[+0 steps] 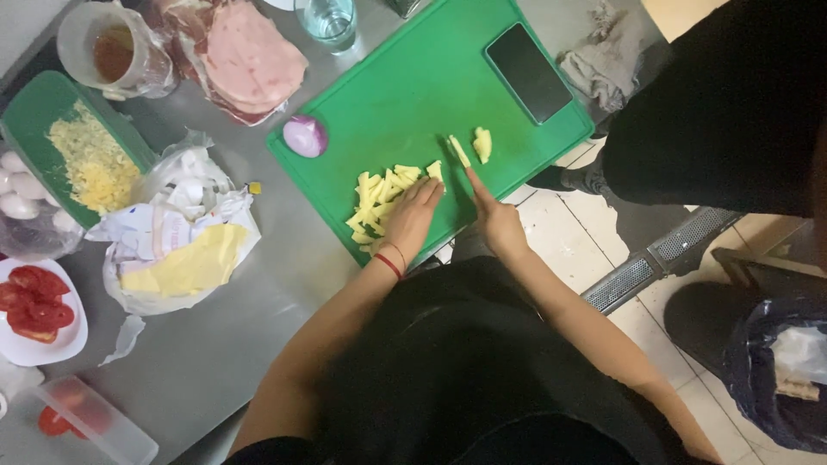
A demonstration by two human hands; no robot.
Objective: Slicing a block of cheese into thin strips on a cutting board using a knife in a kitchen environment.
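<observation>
I am in the middle of cutting pale yellow sticks, potato as it seems to me, on the green cutting board (405, 95).

Going from the left: a plate of tomato slices (34, 306) sits at the table edge, then a green tray of grated cheese (90, 164), an opened paper with a yellow block (185, 263), a stack of sliced ham (245, 52), and half a red onion (306, 136) on the corner of the board.

My left hand (412, 215) lies flat and open on the pile of cut sticks (383, 198), pressing it together and not gripping. My right hand (493, 215) is closed around something thin that I take for a knife; its blade I cannot see well. The index finger points toward two loose pieces (472, 146) just above.

Next, I judge, those pieces must come to the pile, with my left fingers kept away from the edge. A dark phone (528, 71) lies on the board, well apart. Another person in black (732, 95) stands close on the right.
</observation>
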